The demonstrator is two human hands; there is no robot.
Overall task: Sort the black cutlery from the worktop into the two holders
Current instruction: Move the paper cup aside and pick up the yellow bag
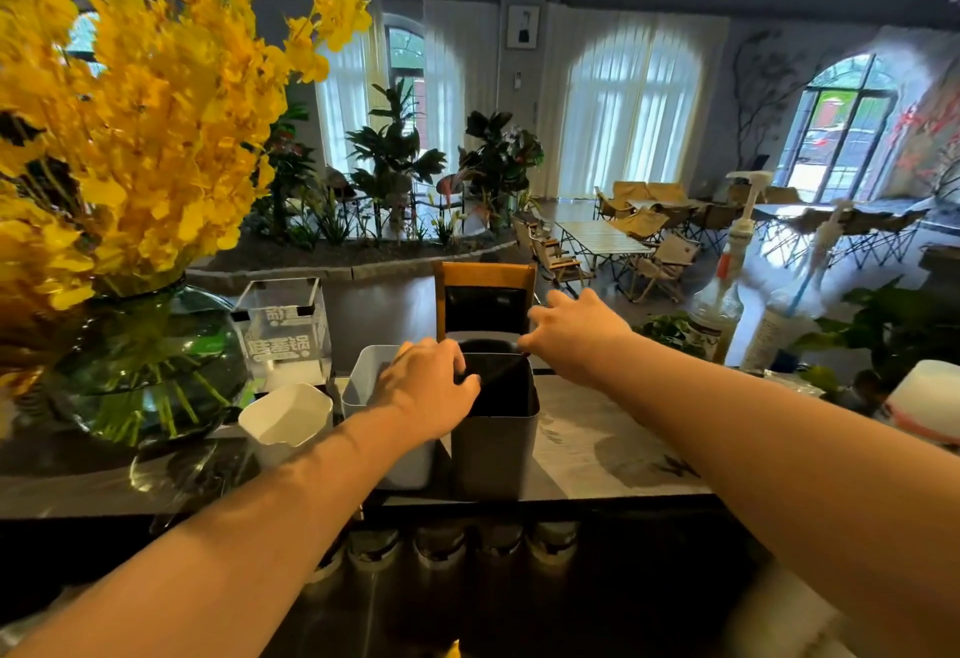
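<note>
Two holders stand side by side on the worktop: a white one (pixel 363 377) on the left and a black one (pixel 493 449) on the right. My left hand (pixel 426 392) lies over the white holder's right part, its fingers curled at the black holder's left rim. A thin black cutlery piece (pixel 503 370) slants across the black holder's mouth. My right hand (pixel 576 330) pinches its upper end above the holder's far right corner. Which kind of cutlery it is I cannot tell.
A glass vase (pixel 150 371) of yellow flowers stands at the left, with a clear acrylic box (pixel 283 330) and a white cup (pixel 285 418) beside it. A wooden-framed stand (pixel 485 294) rises behind the holders. Pump bottles (pixel 722 304) and a white object (pixel 924 397) are at the right.
</note>
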